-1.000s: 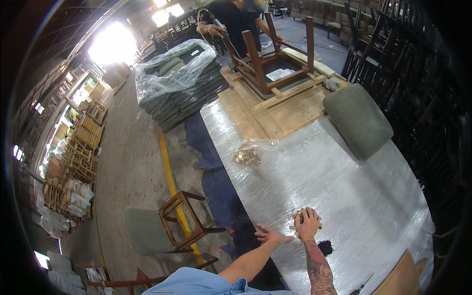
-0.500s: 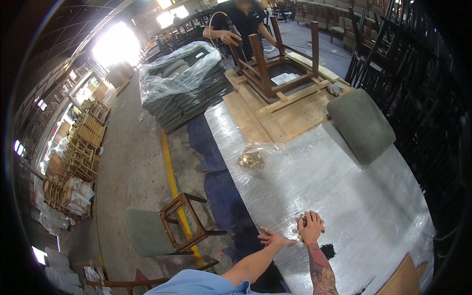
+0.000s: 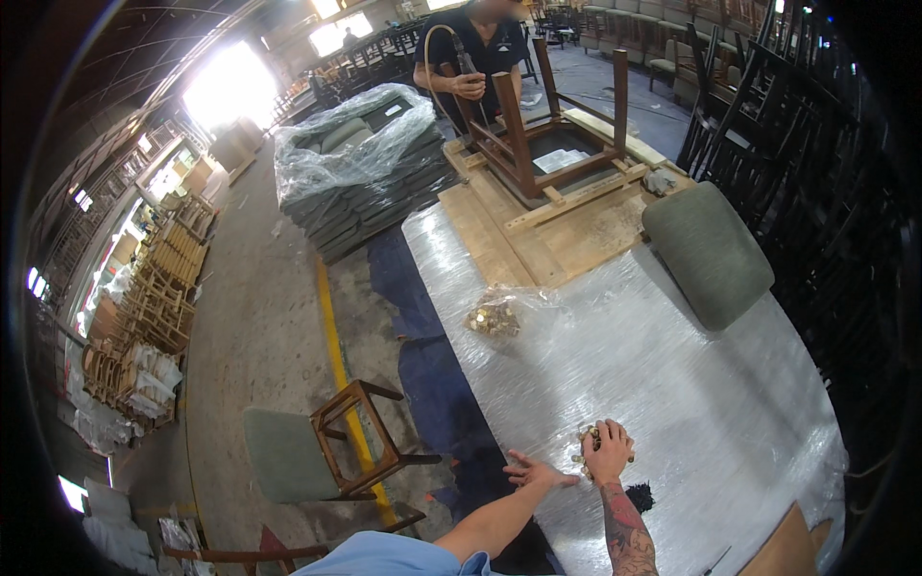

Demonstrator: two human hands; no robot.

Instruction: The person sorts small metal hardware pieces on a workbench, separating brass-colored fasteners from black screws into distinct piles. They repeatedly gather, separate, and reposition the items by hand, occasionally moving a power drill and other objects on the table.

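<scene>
My right hand (image 3: 607, 455) is curled down over a small heap of brass-coloured pieces (image 3: 588, 438) on the wrapped tabletop. Its fingers hide part of the heap, and a few pieces show around the fingertips. My left hand (image 3: 538, 473) rests by the table's left edge with its fingers spread and nothing in it. Its thumb points toward the heap. Just beside my right wrist lies a little pile of small black pieces (image 3: 640, 496), too fine to name. Farther up the table is a clear plastic bag (image 3: 495, 319) holding more brass-coloured pieces.
A grey seat cushion (image 3: 709, 254) lies on the table's right side. Beyond, an upturned wooden chair frame (image 3: 519, 144) stands on boards; a co-worker (image 3: 480, 58) holds a hose-fed tool there. A chair (image 3: 360, 442) lies left of the table. Wrapped cushions (image 3: 355, 163) are stacked behind.
The co-worker has straightened a little and raised the tool beside a chair leg. My right hand's fingers have shifted slightly over the brass-coloured pieces; my left hand has barely moved.
</scene>
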